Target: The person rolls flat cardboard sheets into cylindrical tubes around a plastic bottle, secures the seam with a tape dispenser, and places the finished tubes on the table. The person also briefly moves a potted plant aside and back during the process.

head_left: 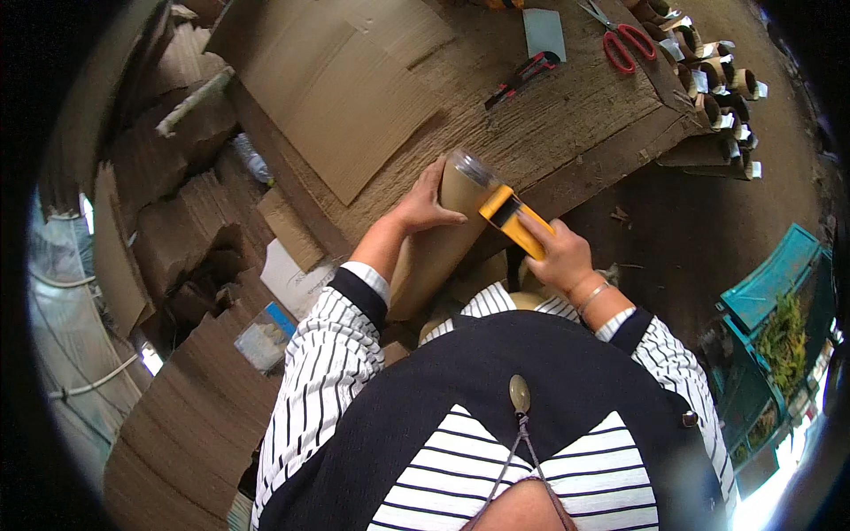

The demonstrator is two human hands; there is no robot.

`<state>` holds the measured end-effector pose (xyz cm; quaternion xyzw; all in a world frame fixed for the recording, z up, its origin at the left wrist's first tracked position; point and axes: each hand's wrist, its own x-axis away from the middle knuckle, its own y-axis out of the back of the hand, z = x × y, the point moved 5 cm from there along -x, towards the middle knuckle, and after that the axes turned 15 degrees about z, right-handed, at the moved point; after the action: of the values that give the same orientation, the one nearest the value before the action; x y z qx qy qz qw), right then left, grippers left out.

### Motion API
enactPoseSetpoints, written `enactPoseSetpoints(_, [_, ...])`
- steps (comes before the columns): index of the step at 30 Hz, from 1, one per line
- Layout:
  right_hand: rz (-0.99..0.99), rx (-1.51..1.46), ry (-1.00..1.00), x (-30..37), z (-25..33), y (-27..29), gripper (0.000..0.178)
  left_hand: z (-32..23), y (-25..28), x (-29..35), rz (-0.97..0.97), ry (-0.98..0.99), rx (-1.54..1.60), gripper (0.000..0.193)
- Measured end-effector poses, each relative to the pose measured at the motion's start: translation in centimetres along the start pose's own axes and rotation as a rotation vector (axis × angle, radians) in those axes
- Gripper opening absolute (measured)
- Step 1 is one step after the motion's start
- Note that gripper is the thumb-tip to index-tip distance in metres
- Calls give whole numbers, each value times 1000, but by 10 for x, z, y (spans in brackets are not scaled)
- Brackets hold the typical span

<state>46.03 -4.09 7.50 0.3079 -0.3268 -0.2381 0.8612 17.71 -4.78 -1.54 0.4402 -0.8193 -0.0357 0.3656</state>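
A brown cardboard roll (465, 195) stands tilted in front of me, its far end ringed with clear, shiny plastic. My left hand (427, 205) is closed around its left side, the thumb lying across the front. In my right hand (562, 257) is a yellow hand tool (522, 227) with a dark recess near its front; its exact kind I cannot make out. The tool's front end meets the roll's right side just below the plastic ring. The lower part of the roll runs down toward my lap.
On the worn table (567, 150) lie a flat cardboard sheet (354, 97), a red and black utility knife (521, 80), a grey-green card (544, 35) and red-handled scissors (627, 46). Several tagged tubes (708, 80) are stacked at right. Cardboard piles (186, 398) crowd the left; a green crate (770, 274) stands right.
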Motion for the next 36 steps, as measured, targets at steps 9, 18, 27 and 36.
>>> enactPoseSetpoints(9, [20,4,46,-2,44,72,62,-54,-1,-7,-396,382,-354,116])
enactPoseSetpoints(18, [57,49,31,82,-5,42,71,-82,9,12,-307,411,-285,115])
enactPoseSetpoints(27, [58,85,-6,-46,-6,9,64,-2,81,-30,163,123,389,112])
enactPoseSetpoints(36, [66,-11,-27,-138,79,45,63,-7,106,-11,-215,468,-375,113])
